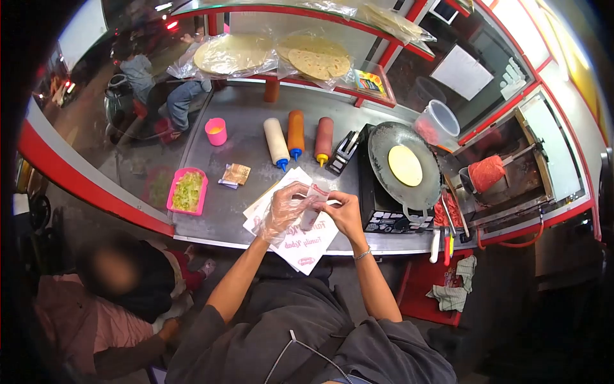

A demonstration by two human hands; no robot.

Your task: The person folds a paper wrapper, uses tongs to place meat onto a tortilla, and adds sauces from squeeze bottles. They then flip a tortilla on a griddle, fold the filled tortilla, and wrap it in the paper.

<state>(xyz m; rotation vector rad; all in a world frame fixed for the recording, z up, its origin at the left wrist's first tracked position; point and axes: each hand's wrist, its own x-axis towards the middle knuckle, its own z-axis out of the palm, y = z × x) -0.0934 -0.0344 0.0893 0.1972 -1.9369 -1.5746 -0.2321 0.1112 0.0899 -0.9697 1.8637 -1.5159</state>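
Over the printed papers (310, 246) at the front of the metal counter, both hands meet at a small clear packet (311, 214) with reddish marks. My left hand (281, 210), in a clear plastic glove, is closed around its left side. The bare fingers of my right hand (345, 214) pinch its upper right edge. What the packet holds is too small to tell. Just beyond lie a white bottle (276, 142), an orange bottle (295, 131) and a red bottle (324, 136). A flatbread (405, 165) lies in the black pan (380, 150) to the right.
Left on the counter are a pink tub of shredded vegetables (187, 192), banknotes (235, 175) and a pink cup (216, 131). Knives (435, 246) lie at the front right, near meat on a spit (486, 173). Bagged flatbreads (233, 53) sit overhead. A person (96, 313) is at lower left.
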